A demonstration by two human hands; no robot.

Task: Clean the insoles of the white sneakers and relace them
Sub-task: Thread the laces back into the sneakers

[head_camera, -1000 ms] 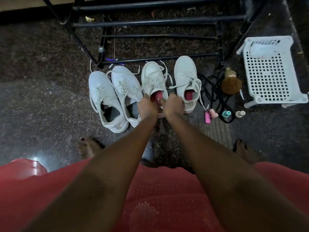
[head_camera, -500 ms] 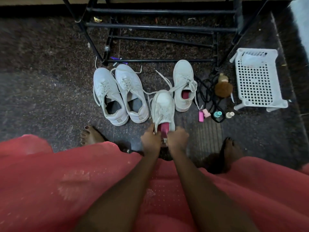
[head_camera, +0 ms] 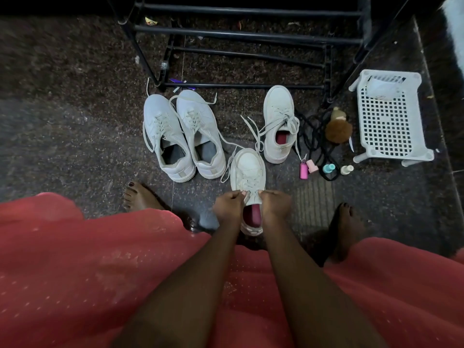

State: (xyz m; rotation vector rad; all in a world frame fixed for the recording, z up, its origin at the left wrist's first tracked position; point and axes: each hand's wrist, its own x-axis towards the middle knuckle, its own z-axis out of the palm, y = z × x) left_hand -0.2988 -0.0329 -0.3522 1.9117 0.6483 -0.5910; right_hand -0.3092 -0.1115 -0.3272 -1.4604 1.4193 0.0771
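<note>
I see the near sneaker [head_camera: 247,172] has been pulled out of the row toward me and now sits alone on the floor [head_camera: 75,136] between the feet, so unlacing can start. My left hand [head_camera: 227,204] and right hand [head_camera: 275,203] each have their grip pinched on its laces at the tongue. Its upper looks off-white, the insole [head_camera: 253,214] magenta, laces trailing loose.

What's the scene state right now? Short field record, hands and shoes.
left hand: gripping the near sneaker's collar, left side
right hand: gripping its collar, right side
near sneaker: on floor, laced, red insole showing
matching sneaker: farther back, laces loose, red insole inside
other pair: left, side by side, dark insoles
basket: far right
small bottles: right of near sneaker
</note>
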